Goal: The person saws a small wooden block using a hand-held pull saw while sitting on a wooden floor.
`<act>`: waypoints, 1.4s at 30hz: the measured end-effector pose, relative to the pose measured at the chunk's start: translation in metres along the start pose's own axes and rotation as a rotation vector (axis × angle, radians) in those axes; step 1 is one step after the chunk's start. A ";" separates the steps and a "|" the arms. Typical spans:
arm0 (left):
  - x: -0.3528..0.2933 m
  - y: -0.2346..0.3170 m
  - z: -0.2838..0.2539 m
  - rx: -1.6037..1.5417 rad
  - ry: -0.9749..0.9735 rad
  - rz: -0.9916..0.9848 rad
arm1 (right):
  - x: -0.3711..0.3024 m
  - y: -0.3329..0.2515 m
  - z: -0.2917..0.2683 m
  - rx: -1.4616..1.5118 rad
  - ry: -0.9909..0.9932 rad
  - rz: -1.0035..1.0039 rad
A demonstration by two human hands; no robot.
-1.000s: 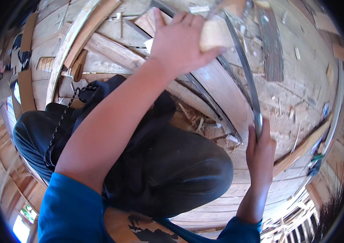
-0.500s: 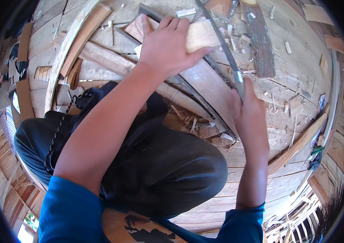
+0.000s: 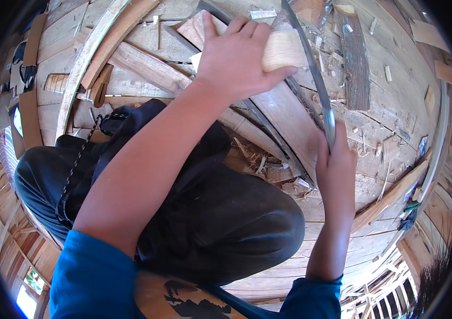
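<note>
Left hand [image 3: 236,64] grips pale wood block [image 3: 284,49]; right hand [image 3: 335,170] clasps long blade [image 3: 311,69], running lengthwise up-away past block's right edge.

The person wears a bright blue short-sleeved shirt [image 3: 95,276]; its sleeves end above the elbows, one on each arm, and both forearms are bare down to the hands. The left hand [image 3: 234,66] and the right hand [image 3: 335,170] carry no gloves, rings or watch that can be seen. Below the shirt's left sleeve, the legs are covered by dark, almost black trousers [image 3: 220,223] of loose, creased cloth. Left of the trousers' raised knee, a thin metal chain [image 3: 79,159] hangs along the hip. Just under that knee shows an orange-brown patch with a black jagged print [image 3: 183,300]; what it belongs to cannot be told.
</note>
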State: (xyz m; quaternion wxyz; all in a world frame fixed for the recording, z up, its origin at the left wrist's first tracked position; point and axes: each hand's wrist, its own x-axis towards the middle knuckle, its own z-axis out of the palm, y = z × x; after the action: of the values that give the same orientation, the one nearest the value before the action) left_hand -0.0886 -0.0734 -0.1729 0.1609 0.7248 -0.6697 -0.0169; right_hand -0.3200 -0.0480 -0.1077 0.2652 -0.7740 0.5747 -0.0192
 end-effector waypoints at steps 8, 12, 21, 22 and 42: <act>0.005 -0.002 0.000 0.029 -0.025 0.001 | 0.000 -0.002 -0.007 0.004 0.044 -0.036; 0.009 0.001 -0.003 0.024 -0.054 -0.023 | 0.012 0.002 0.001 0.075 0.028 -0.026; 0.006 0.002 -0.001 0.045 -0.029 0.004 | 0.023 -0.005 -0.001 0.004 -0.007 -0.045; 0.008 -0.001 0.000 0.044 -0.015 0.001 | 0.024 -0.005 -0.002 0.004 -0.004 -0.044; 0.017 0.003 -0.011 0.149 -0.187 -0.085 | -0.037 0.015 -0.019 0.015 -0.025 0.042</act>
State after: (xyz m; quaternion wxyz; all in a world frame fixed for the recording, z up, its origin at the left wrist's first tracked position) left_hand -0.0870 -0.0881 -0.1582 0.0424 0.7578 -0.6498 -0.0412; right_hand -0.3523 -0.0253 -0.0876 0.2785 -0.7600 0.5872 -0.0084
